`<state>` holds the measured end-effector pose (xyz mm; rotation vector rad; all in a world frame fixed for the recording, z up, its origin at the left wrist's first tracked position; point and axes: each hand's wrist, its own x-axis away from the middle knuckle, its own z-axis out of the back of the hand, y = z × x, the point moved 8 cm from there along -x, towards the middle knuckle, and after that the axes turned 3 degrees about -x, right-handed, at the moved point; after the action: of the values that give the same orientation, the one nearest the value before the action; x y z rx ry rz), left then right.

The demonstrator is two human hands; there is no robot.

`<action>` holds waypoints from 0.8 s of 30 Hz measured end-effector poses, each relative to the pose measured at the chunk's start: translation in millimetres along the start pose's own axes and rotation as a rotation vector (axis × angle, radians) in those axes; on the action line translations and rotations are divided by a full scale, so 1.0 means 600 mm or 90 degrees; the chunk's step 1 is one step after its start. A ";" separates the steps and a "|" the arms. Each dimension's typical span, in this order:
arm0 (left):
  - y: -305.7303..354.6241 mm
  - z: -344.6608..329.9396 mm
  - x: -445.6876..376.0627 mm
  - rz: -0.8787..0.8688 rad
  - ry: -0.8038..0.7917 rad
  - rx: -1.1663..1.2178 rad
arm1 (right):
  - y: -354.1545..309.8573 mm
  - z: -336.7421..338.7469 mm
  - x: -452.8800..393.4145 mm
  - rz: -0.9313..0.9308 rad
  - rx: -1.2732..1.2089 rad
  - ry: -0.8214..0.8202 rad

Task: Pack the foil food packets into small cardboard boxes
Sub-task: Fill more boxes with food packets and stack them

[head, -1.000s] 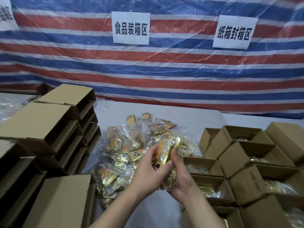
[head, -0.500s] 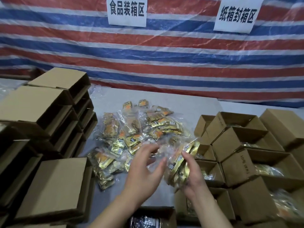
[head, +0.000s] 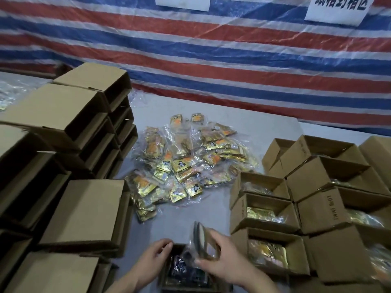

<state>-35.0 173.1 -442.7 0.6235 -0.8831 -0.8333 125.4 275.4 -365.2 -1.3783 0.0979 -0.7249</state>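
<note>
Foil food packets [head: 186,166], gold and orange in clear wrap, lie in one loose heap at the middle of the tabletop [head: 243,127], too many and too overlapped to count. Two hands show at the bottom edge. The right hand [head: 228,261] curls its fingers round a small bundle of packets [head: 201,237], holding it upright just above an open cardboard box [head: 184,273] that sits between the hands and already shows dark, shiny contents. The left hand [head: 152,259] has loosely bent fingers at the box's near-left rim; whether it grips the rim I cannot tell. The heap lies well beyond both hands. Stacked empty boxes [head: 80,210] fill the left side, about a dozen visible. Open boxes with packets inside [head: 264,210] crowd the right, roughly nine. The tabletop is pale grey. Behind it hangs a red, white and blue striped tarp [head: 211,60] bearing two white paper signs [head: 336,7], both cut off by the frame.
</note>
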 end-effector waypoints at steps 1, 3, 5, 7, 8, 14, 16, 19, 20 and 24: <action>-0.003 0.000 0.000 -0.001 0.013 0.011 | 0.012 -0.012 -0.004 -0.013 0.048 -0.018; -0.005 -0.004 -0.003 -0.012 0.018 0.020 | 0.033 -0.029 -0.011 -0.042 0.145 -0.059; -0.010 -0.011 -0.007 -0.019 0.008 0.053 | 0.050 -0.042 -0.018 -0.075 0.223 -0.104; -0.018 -0.014 -0.010 -0.013 0.007 0.076 | 0.057 -0.054 -0.027 -0.080 0.295 -0.144; -0.022 -0.015 -0.012 -0.012 0.006 0.074 | 0.061 -0.060 -0.031 -0.084 0.336 -0.167; -0.026 -0.027 -0.012 -0.037 0.006 0.043 | 0.137 -0.094 -0.050 -0.201 0.531 -0.271; -0.028 -0.031 -0.008 -0.030 0.008 0.042 | 0.151 -0.101 -0.054 -0.224 0.560 -0.229; -0.030 -0.030 -0.004 -0.025 0.022 0.056 | 0.153 -0.106 -0.055 -0.216 0.502 -0.181; -0.030 -0.029 -0.003 -0.025 0.025 0.056 | 0.152 -0.104 -0.053 -0.214 0.453 -0.175; -0.032 -0.025 -0.005 -0.027 0.035 0.063 | 0.134 -0.084 -0.041 -0.203 0.379 -0.159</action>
<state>-30.4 167.3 -465.9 0.7505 -0.8674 -0.8098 115.4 246.2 -458.3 -0.9039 -0.5098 -0.7577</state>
